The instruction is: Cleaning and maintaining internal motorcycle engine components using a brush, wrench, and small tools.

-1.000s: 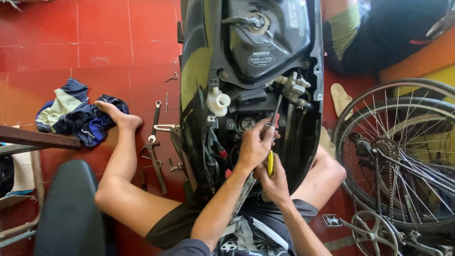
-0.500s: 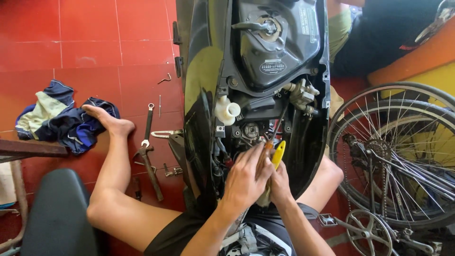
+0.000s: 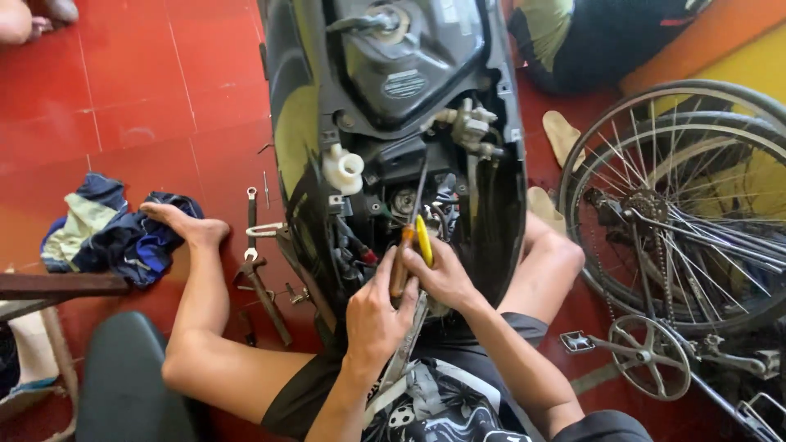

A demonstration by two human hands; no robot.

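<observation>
- Scooter (image 3: pixel 393 123), black, stripped of its seat with the engine bay open, stands on the red tiled floor (image 3: pixel 123 90) between the person's spread legs; a dark fuel tank (image 3: pixel 409 49) sits at its upper part and a white capped reservoir (image 3: pixel 344 168) on the left of the bay
- Bicycle wheel (image 3: pixel 679 205) with spokes and chain lies to the right of the scooter, a crank and pedal below it
- Blue and pale cloth (image 3: pixel 106 229) is bunched on the floor at left, under the toes of the person's foot
- Wrenches (image 3: pixel 254 254) and small tools lie on the tiles just beside the scooter's left flank
- Left hand (image 3: pixel 372 315), grip clenched around the brown handle of a screwdriver (image 3: pixel 407 245) whose shaft points up into the bay
- Right hand (image 3: pixel 442 274), just beside the left, grip closed on a yellow-handled tool (image 3: pixel 424 239) at the same spot
</observation>
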